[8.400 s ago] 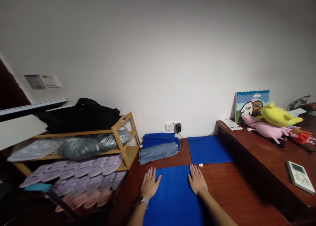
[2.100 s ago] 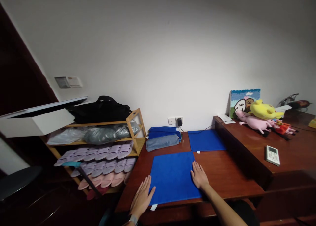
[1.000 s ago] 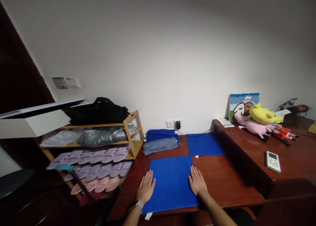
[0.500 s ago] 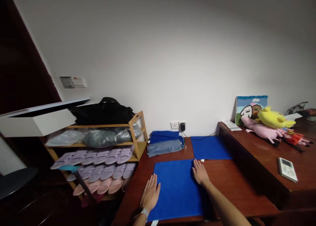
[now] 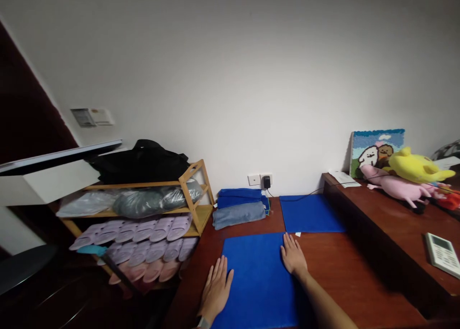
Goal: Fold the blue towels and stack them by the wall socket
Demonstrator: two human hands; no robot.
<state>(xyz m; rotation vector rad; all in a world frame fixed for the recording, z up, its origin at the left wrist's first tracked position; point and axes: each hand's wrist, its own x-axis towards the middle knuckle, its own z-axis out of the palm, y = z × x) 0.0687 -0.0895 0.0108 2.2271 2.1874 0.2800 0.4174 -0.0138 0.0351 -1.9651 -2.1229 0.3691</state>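
Note:
A blue cloth (image 5: 257, 281) lies spread flat on the brown wooden table (image 5: 334, 271). My left hand (image 5: 216, 286) rests flat along its left edge, fingers stretched out. On the opposite edge, near the far right corner, my right hand (image 5: 293, 255) lies flat with its fingers extended. Neither hand grips anything. Behind, a second blue cloth (image 5: 311, 214) is laid flat, a small white tag showing at its near edge. To the left of that sit folded blue cloths (image 5: 239, 197) with a grey-blue rolled cloth (image 5: 239, 215) in front.
A wooden rack (image 5: 196, 199) with several slippers (image 5: 143, 229) and a black bag (image 5: 140, 162) stands left. On the raised desk (image 5: 391, 223) at right are plush toys (image 5: 417, 166), a picture (image 5: 377, 152) and a white remote-like device (image 5: 443, 255). A plugged-in charger (image 5: 266, 181) trails a cable.
The camera view has shifted slightly, with the desk items appearing further right. Both hands stay flat at the cloth's edges, and the cloth looks unchanged.

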